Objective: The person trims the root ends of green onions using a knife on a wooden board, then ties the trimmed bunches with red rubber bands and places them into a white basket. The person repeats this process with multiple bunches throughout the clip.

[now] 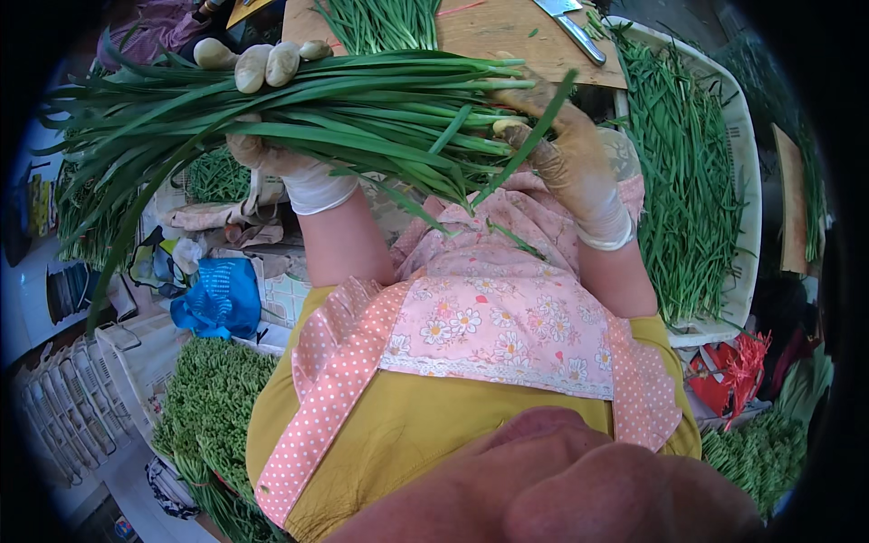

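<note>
A large bunch of garlic chives [353,112] lies crosswise in front of my chest, leaf tips to the left and pale stem ends to the right. My left hand [261,78], in a soiled whitish glove, grips the bunch, its fingers over the top and its thumb below. At the stem ends is my right hand [567,149], in a brown-stained glove, with its thumb and fingers around them. One loose leaf [533,139] slants across the right thumb. A few leaves droop from the bunch over my pink floral apron [489,319].
Beyond the bunch, a wooden board [502,30] bears more chives [387,24] and a metal-handled kitchen knife [577,34]. A white plastic crate [750,176] full of chives stands at right. Bundled greens [217,400] and a blue bag [220,295] lie at left; red ties [747,370] hang at right.
</note>
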A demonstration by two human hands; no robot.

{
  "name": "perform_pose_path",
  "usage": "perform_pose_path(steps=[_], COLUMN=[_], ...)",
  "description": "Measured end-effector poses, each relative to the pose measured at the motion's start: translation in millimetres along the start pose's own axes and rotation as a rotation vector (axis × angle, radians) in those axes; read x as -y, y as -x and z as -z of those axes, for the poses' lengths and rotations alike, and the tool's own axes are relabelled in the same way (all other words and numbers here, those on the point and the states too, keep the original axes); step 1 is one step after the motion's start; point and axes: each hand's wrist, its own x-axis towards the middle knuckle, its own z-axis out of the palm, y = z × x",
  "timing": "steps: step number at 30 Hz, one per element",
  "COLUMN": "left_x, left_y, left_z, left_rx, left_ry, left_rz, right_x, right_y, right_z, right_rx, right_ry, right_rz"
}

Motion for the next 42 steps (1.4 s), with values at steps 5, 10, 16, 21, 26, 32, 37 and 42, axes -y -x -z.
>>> perform_pose_path(steps=[5,10,16,21,26,32,37,42], left_x=[7,9,-27,-41,-16,-6,-16,-32], left_y=[1,1,-4,-6,3,8,6,3], left_z=[-6,-5,20,26,9,22,23,36], left_rx=[-0.031,-0.086,-0.034,-0.049,-0.111,-0.194,-0.198,-0.111], left_ry=[-0.008,0.075,0.094,0.07,0.046,0.229,0.274,0.355], left_rz=[0.067,0.087,-0.129,-0.127,-0.086,-0.018,-0.046,-0.087], right_x=[11,-5,-44,-42,27,23,8,-23], right_y=[-3,0,5,10,-17,-20,4,18], right_z=[-8,-9,31,58,19,-2,15,54], right_rx=[0.127,0.098,-0.193,-0.052,0.033,-0.078,0.121,0.3], right_ry=[-0.482,-0.25,0.319,0.644,0.281,0.22,-0.137,0.411], right_rz=[-0.228,-0.023,0.051,0.127,0.545,0.527,-0.038,-0.227])
